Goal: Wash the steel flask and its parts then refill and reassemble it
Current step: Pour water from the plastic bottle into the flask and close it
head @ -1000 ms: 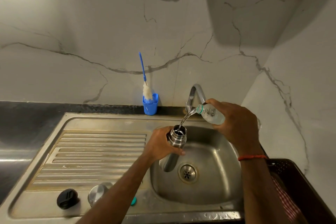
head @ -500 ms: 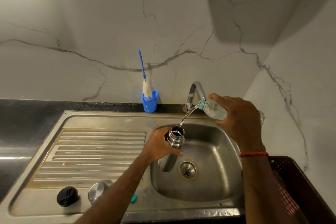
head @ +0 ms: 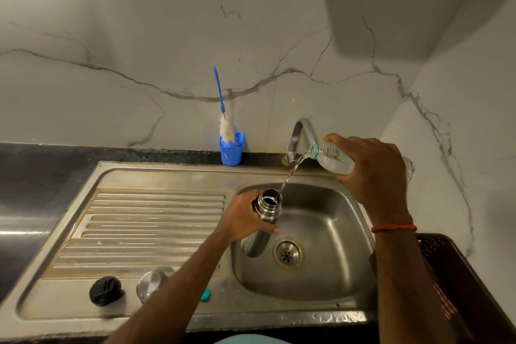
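Grips the steel flask (head: 268,208) in the left hand (head: 241,219), open mouth up, over the sink (head: 335,232). Tips a clear plastic bottle (head: 333,162) in the right hand (head: 374,173), pouring water (head: 290,173) into the flask. Down-left of the left hand: black stopper (head: 105,290), steel cap (head: 150,282).

The left hand (head: 242,219) wraps the cylindrical steel flask (head: 268,205) and covers its mid-body. The fill level inside cannot be read. The right hand (head: 374,176) conceals most of the clear plastic bottle (head: 333,161). The left forearm (head: 178,293) hides part of the round steel cup (head: 150,282) and most of the small teal cap (head: 206,294). The dark perforated crate (head: 446,248) is cut off at the right and bottom edges.
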Tool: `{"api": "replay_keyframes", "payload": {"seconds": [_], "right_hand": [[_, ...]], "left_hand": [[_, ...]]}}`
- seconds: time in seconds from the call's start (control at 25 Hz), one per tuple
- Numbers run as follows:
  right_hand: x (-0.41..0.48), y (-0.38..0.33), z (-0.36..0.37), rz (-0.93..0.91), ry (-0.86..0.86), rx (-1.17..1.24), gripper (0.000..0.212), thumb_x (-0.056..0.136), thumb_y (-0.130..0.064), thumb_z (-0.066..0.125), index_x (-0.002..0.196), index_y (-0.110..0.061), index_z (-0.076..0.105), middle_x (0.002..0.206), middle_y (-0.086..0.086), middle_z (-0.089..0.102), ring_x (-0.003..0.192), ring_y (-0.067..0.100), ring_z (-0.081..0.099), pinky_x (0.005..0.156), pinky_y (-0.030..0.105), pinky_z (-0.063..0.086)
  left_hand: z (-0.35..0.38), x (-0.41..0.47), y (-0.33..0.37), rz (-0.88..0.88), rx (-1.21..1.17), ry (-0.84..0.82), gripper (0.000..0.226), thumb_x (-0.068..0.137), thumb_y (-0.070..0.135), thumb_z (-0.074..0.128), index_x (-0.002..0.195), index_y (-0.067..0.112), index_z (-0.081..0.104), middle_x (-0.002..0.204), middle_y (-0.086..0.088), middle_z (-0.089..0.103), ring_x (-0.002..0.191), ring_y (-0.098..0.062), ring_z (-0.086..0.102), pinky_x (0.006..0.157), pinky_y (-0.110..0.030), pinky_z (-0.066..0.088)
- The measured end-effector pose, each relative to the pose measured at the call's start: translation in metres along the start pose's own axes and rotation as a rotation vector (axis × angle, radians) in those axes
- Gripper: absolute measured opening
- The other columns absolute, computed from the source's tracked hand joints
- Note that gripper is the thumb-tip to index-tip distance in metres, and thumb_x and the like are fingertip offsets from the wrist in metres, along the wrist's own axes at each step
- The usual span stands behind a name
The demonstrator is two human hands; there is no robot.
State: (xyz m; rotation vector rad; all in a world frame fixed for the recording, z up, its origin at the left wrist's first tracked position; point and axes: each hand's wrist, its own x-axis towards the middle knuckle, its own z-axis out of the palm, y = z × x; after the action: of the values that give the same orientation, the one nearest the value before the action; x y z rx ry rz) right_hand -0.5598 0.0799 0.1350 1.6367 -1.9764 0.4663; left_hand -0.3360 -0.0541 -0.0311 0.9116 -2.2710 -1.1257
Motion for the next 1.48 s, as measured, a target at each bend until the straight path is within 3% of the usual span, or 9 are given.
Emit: {"api": "replay_keyframes", "payload": {"seconds": [0.36, 0.96, 1.32, 1.48], "right_hand": [[0.002, -0.002, -0.004, 0.016, -0.014, -0.045, 0.068, 0.073, -0.034, 0.086, 0.134, -0.034, 0.056, 0.103, -0.007, 0.069, 0.094, 0.02, 0.062, 0.083, 0.04, 0.04], [0.001, -0.002, -0.01, 0.027, 0.059, -0.122, 0.066, 0.074, -0.024, 0.085, 0.132, -0.036, 0.056, 0.105, -0.008, 0.069, 0.099, 0.019, 0.061, 0.087, 0.036, 0.031], [0.005, 0.0, -0.015, 0.015, 0.08, -0.125, 0.064, 0.075, -0.023, 0.084, 0.132, -0.035, 0.056, 0.109, -0.005, 0.069, 0.103, 0.021, 0.06, 0.09, 0.042, 0.033], [0.006, -0.001, -0.019, 0.019, 0.093, -0.133, 0.065, 0.074, -0.019, 0.085, 0.131, -0.034, 0.058, 0.11, -0.005, 0.069, 0.104, 0.022, 0.06, 0.09, 0.042, 0.032]], "left_hand": [[0.002, -0.001, -0.003, -0.028, 0.006, -0.024, 0.081, 0.054, 0.043, 0.098, 0.125, 0.026, 0.062, 0.109, 0.018, 0.066, 0.1, 0.01, 0.059, 0.087, -0.01, 0.044], [0.002, -0.005, 0.0, -0.022, 0.062, -0.05, 0.067, 0.057, 0.038, 0.097, 0.113, 0.029, 0.062, 0.099, 0.018, 0.064, 0.09, 0.008, 0.059, 0.084, -0.011, 0.043], [0.002, -0.005, 0.002, -0.01, 0.067, -0.058, 0.067, 0.059, 0.035, 0.097, 0.117, 0.023, 0.064, 0.108, 0.008, 0.071, 0.097, -0.002, 0.063, 0.085, -0.012, 0.042], [0.0, -0.008, 0.004, -0.02, 0.063, -0.055, 0.062, 0.06, 0.032, 0.097, 0.112, 0.026, 0.063, 0.102, 0.012, 0.068, 0.091, 0.003, 0.061, 0.083, -0.008, 0.041]]}}
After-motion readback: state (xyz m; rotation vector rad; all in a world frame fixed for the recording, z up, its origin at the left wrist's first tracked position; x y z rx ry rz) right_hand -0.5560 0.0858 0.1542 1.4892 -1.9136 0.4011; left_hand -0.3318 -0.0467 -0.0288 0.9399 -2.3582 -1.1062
